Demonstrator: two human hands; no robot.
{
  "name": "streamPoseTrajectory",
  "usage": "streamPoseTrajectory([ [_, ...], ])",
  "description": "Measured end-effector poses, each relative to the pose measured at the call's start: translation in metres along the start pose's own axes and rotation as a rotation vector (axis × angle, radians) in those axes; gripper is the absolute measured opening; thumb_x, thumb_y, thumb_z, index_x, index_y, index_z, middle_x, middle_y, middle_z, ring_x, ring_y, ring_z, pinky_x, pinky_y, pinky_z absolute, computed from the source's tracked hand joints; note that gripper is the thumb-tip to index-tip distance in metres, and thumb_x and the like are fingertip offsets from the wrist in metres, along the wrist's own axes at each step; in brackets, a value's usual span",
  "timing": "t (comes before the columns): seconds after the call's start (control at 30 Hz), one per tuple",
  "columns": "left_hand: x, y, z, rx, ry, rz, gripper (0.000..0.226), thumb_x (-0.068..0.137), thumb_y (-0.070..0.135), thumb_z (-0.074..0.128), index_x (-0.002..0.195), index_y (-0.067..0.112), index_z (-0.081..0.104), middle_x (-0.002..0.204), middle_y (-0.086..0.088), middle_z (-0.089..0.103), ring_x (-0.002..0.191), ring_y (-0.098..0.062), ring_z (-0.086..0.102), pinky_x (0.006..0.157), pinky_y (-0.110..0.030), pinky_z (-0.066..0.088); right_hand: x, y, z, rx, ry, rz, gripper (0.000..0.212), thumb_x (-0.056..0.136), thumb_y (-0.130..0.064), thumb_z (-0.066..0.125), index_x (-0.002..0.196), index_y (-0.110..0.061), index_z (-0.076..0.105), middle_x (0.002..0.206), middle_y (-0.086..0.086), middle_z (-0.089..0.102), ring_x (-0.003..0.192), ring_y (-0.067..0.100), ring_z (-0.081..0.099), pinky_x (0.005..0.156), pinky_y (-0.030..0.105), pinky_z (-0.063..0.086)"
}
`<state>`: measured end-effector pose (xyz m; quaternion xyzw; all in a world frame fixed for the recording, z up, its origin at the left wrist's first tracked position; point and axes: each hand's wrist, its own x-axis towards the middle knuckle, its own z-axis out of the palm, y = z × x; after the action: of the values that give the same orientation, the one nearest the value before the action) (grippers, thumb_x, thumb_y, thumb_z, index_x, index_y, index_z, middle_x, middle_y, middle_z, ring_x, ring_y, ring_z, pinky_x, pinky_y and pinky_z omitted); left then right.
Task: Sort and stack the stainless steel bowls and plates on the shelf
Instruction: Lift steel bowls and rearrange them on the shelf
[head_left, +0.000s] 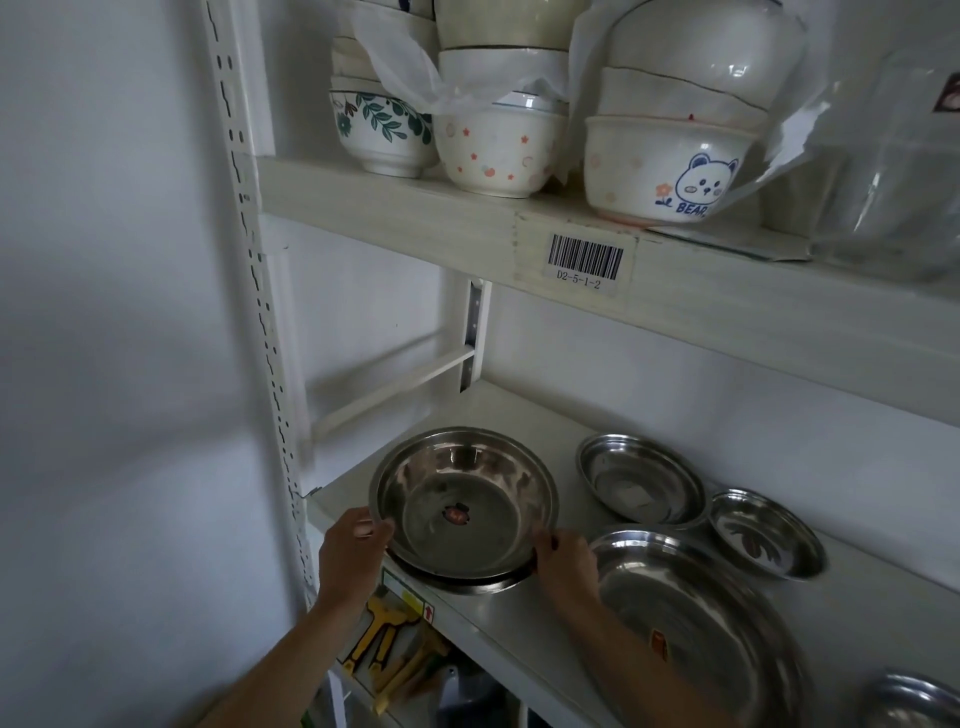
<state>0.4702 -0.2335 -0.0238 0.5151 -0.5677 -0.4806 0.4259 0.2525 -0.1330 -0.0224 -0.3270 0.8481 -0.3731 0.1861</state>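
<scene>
Left hand (358, 540) on the left rim of the large steel bowl (462, 501) — thumb over the lip, fingers curled beneath, gripping. Right hand (563, 564) on the bowl's front-right rim, fingers wrapped around the edge, likewise gripping. Both forearms reaching up from the lower edge of view.

Bowl: round, deep, polished stainless, inside reflecting light, small red sticker near the bottom centre. Seated in or on a second steel rim (467, 579) showing just beneath the front edge — whether a bowl or a plate, cannot tell. Stack placed at the left front end of the lower shelf (519, 415), between the two hands.

Right of the stack, on the same shelf: a shallow steel plate (641, 478) toward the back, a smaller steel dish (766, 535) beside it, and a wide steel plate (696, 613) at the front, just beside the right hand, partly covered by the right forearm. Another steel rim (909, 701) at the lower right corner, cut off by the frame.

Upper shelf: stacked ceramic bowls (498, 150), barcode label (584, 260) on the front edge.
</scene>
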Motion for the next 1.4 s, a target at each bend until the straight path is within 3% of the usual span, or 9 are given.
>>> streamPoseTrajectory([
  [0.5, -0.007, -0.01, 0.005, -0.031, 0.047, -0.021, 0.018, 0.085, 0.019, 0.07, 0.099, 0.011, 0.064, 0.093, -0.006, 0.068, 0.091, -0.023, 0.063, 0.089, -0.04, 0.052, -0.007, -0.005, -0.01, -0.218, -0.097, 0.097, 0.043, 0.094, -0.04, 0.05, 0.112, -0.003, 0.064, 0.117, 0.019, 0.066, 0.112, 0.036, 0.061, 0.086, 0.035, 0.046],
  [0.73, -0.007, -0.018, 0.008, -0.053, 0.064, -0.052, 0.026, 0.083, 0.021, 0.072, 0.104, 0.011, 0.059, 0.099, -0.005, 0.066, 0.094, -0.023, 0.064, 0.086, -0.046, 0.055, -0.011, -0.007, -0.007, -0.249, -0.122, 0.1, 0.046, 0.09, -0.044, 0.044, 0.101, -0.005, 0.065, 0.098, 0.018, 0.073, 0.099, 0.031, 0.068, 0.088, 0.039, 0.052],
  [0.83, -0.006, -0.023, 0.009, -0.059, 0.057, -0.115, 0.037, 0.082, 0.023, 0.073, 0.11, 0.014, 0.051, 0.103, -0.007, 0.064, 0.095, -0.025, 0.064, 0.087, -0.046, 0.055, -0.011, -0.01, -0.008, -0.262, -0.148, 0.114, 0.038, 0.089, -0.039, 0.041, 0.102, -0.008, 0.06, 0.097, 0.017, 0.073, 0.099, 0.031, 0.068, 0.088, 0.041, 0.051],
  [0.9, -0.004, -0.027, 0.01, -0.073, 0.038, -0.153, 0.042, 0.082, 0.024, 0.073, 0.115, 0.013, 0.049, 0.105, -0.009, 0.064, 0.098, -0.027, 0.064, 0.088, -0.048, 0.055, -0.013, -0.015, -0.009, -0.254, -0.201, 0.117, 0.03, 0.092, -0.037, 0.043, 0.09, -0.011, 0.057, 0.091, 0.015, 0.072, 0.093, 0.029, 0.07, 0.083, 0.039, 0.055],
  [0.97, -0.002, -0.029, 0.01, -0.098, 0.014, -0.178, 0.044, 0.084, 0.023, 0.072, 0.118, 0.008, 0.05, 0.108, -0.012, 0.064, 0.1, -0.03, 0.065, 0.088, -0.046, 0.055, -0.014, -0.017, -0.007, -0.166, -0.251, 0.131, 0.03, 0.095, -0.036, 0.046, 0.073, -0.017, 0.051, 0.079, 0.011, 0.067, 0.078, 0.028, 0.071, 0.072, 0.037, 0.06],
  [1.1, 0.004, -0.03, 0.009, -0.183, -0.037, -0.211, 0.037, 0.088, 0.019, 0.067, 0.119, 0.002, 0.056, 0.108, -0.014, 0.066, 0.098, -0.031, 0.066, 0.085, -0.04, 0.055, -0.029, -0.019, -0.002, 0.064, -0.293, 0.236, 0.029, 0.097, -0.033, 0.048, 0.07, -0.022, 0.049, 0.074, 0.008, 0.063, 0.067, 0.027, 0.071, 0.06, 0.034, 0.061],
  [1.17, 0.01, -0.032, 0.01, -0.181, -0.056, -0.219, 0.031, 0.088, 0.021, 0.066, 0.113, 0.003, 0.061, 0.109, -0.017, 0.069, 0.098, -0.032, 0.067, 0.091, -0.048, 0.054, -0.04, -0.015, 0.008, 0.168, -0.323, 0.298, 0.028, 0.098, -0.031, 0.048, 0.072, -0.019, 0.052, 0.077, 0.01, 0.065, 0.07, 0.028, 0.072, 0.066, 0.037, 0.062],
  [1.27, 0.014, -0.034, 0.012, -0.164, -0.089, -0.227, 0.006, 0.089, 0.022, 0.064, 0.087, 0.017, 0.066, 0.098, -0.013, 0.071, 0.097, -0.033, 0.067, 0.096, -0.053, 0.05, -0.052, -0.006, 0.027, 0.438, -0.299, 0.417, 0.026, 0.097, -0.028, 0.052, 0.086, -0.006, 0.06, 0.084, 0.019, 0.071, 0.078, 0.032, 0.073, 0.074, 0.042, 0.062],
  [1.4, 0.014, -0.035, 0.016, -0.147, -0.134, -0.26, 0.019, 0.091, 0.031, 0.06, 0.084, 0.014, 0.066, 0.092, -0.014, 0.071, 0.096, -0.031, 0.067, 0.095, -0.052, 0.05, -0.056, -0.008, 0.034, 0.774, -0.278, 0.589, 0.025, 0.096, -0.027, 0.058, 0.095, -0.002, 0.06, 0.087, 0.021, 0.069, 0.077, 0.029, 0.066, 0.072, 0.039, 0.059],
])
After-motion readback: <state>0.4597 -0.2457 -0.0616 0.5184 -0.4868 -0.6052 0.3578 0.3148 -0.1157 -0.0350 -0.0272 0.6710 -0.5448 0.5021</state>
